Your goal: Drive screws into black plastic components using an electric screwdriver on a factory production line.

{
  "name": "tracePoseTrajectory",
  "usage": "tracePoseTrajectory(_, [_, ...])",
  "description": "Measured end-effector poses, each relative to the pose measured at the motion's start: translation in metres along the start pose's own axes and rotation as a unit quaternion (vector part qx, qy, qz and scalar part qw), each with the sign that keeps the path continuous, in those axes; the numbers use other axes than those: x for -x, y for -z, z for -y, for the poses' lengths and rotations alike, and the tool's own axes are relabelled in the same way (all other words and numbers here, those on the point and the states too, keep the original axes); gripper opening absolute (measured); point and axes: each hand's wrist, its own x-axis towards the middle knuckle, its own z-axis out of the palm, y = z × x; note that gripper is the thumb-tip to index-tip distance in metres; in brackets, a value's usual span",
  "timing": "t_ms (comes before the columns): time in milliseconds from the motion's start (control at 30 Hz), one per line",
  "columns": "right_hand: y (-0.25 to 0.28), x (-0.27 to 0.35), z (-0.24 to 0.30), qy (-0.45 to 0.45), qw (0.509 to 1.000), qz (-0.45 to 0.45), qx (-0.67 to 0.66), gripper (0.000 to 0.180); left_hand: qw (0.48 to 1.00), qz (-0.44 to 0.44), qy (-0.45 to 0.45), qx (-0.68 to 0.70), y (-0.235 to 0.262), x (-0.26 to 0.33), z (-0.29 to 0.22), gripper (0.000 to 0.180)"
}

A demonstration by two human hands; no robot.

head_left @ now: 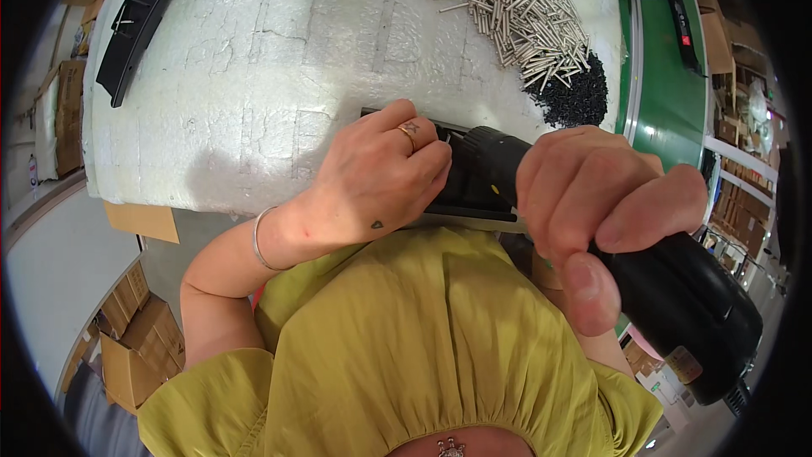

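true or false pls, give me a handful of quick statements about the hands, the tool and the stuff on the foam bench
1. The right hand grips a black power screwdriver. True.
2. The left hand lies flat on the white foam sheet, touching nothing else. False: it holds a black part at the tool's nose.
3. A pile of metal pins lies at the far right of the foam. True.
4. The small black pieces are heaped at the foam's left edge. False: they sit beside the pins.
5. A long black strip lies at the far left. True.
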Motion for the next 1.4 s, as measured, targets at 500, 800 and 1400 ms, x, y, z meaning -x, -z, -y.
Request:
tracePoseTrajectory(500, [0.051, 0.06, 0.014, 0.065, 0.918, -0.388, 0.049, 0.029, 1.0, 0.003, -0.001, 0.029, 0.016, -0.01, -0.003, 0.018])
tracePoseTrajectory(800, [0.042, 0.069, -0.014, 0.08, 0.898, -0.432, -0.028, 0.027, 0.998, 0.048, -0.034, -0.001, 0.015, -0.035, 0.002, 0.014])
tracePoseTrajectory(1400, [0.043, 0.071, 0.017, 0.116, 0.928, -0.353, -0.034, 0.026, 0.983, 0.044, -0.161, 0.08, -0.048, -0.098, 0.019, 0.023])
